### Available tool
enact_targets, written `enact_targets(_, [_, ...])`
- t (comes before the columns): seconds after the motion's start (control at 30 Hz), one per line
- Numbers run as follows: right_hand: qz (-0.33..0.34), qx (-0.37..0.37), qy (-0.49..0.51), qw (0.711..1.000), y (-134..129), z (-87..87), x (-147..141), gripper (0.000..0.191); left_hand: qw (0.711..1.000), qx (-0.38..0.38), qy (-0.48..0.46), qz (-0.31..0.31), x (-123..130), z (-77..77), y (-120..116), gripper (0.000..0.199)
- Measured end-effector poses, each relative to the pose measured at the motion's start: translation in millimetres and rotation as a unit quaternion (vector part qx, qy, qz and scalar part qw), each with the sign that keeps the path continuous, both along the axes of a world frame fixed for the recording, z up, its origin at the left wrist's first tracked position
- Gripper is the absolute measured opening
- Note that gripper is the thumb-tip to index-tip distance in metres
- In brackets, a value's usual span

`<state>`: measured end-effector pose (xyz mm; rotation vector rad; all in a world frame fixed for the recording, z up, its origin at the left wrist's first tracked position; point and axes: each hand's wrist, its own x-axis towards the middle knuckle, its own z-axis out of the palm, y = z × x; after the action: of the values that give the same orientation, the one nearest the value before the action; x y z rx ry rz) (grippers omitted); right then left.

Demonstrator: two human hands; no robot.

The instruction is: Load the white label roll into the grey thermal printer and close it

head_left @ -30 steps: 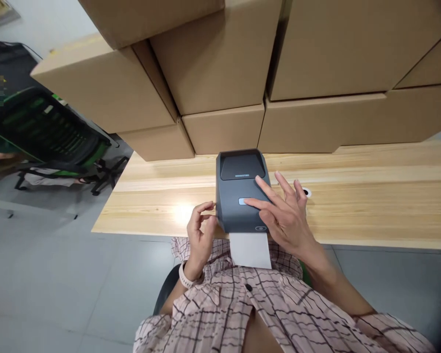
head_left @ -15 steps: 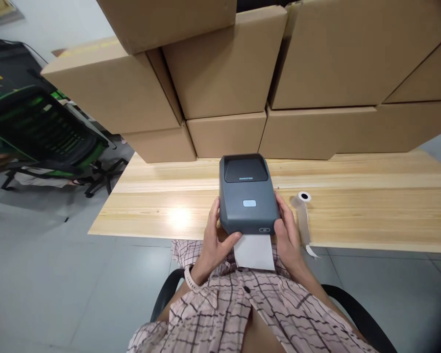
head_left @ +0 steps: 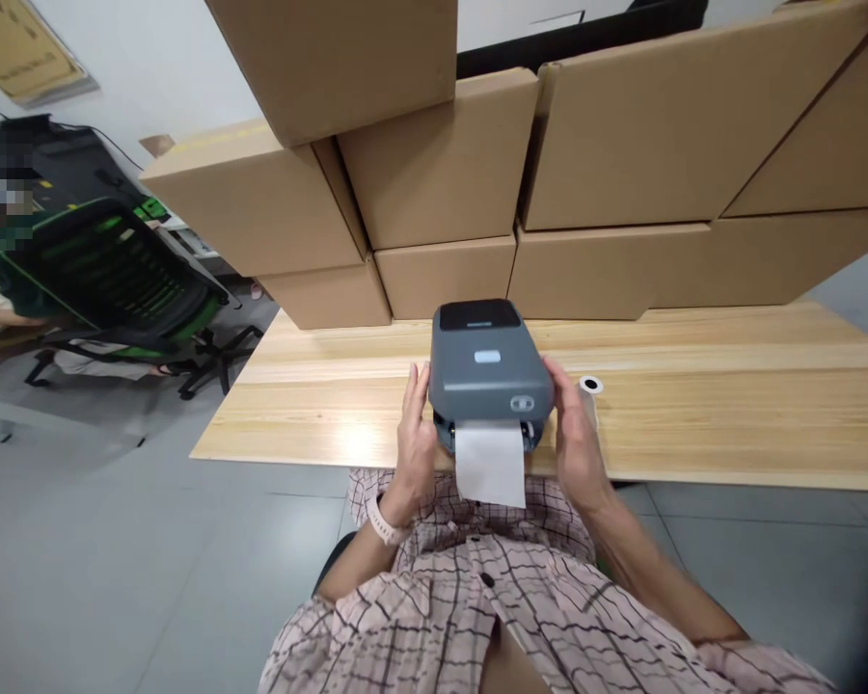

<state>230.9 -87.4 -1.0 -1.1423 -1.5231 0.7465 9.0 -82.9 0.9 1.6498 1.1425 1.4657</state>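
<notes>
A dark grey label printer [head_left: 486, 378] sits near the front edge of the table, its front facing me. The lid is raised a little, and a dark gap shows along the front. Out of that gap hangs a strip of white paper [head_left: 490, 467], over the table edge. My left hand [head_left: 415, 439] grips the printer's left side, its fingers stretched along the wall. On the opposite side my right hand [head_left: 577, 434] grips near the lid's right edge. Both thumbs are partly hidden. A small white paper roll [head_left: 591, 385] stands just right of my right hand, its loose end mostly covered.
Stacked cardboard boxes [head_left: 441, 280] line the back of the wooden table [head_left: 694, 405]. One box [head_left: 347, 67] juts out above the others. At the left, beyond the table, is a black and green office chair [head_left: 116, 270] with a person's arm [head_left: 4, 315] beside it.
The printer's lid has come up at the front, opening a gap above the paper. My hands have shifted along its sides, and my left thumb has left the front. The view has tilted up.
</notes>
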Motion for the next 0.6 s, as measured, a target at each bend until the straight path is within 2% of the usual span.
enact_targets(0.13, [-0.034,0.046,-0.037,0.998,50.2,50.9,6.6,0.068,0.996,0.069,-0.035,-0.036,-8.1,35.9,56.2,0.068])
enact_targets(0.23, [-0.047,0.076,-0.102,0.991,98.9,80.1,7.4,0.076,0.997,0.033,-0.046,-0.046,-13.6,47.2,94.3,0.073])
enact_targets(0.33, [-0.055,0.078,-0.177,0.98,147.1,88.8,7.4,0.082,0.998,-0.05,-0.024,-0.02,-15.3,33.7,106.6,0.082])
enact_targets(0.43, [-0.054,0.063,-0.195,0.977,185.5,85.7,6.0,0.085,0.987,-0.158,-0.009,-0.026,-12.7,11.5,98.4,0.09])
enact_targets(0.5, [-0.049,0.069,-0.176,0.981,198.7,85.0,3.5,0.084,0.979,-0.202,-0.012,-0.033,-10.2,3.8,92.0,0.093])
enact_targets(0.6, [-0.067,0.099,-0.178,0.977,191.7,90.8,-1.7,0.083,0.975,-0.208,0.068,-0.022,-8.4,9.4,89.8,0.088])
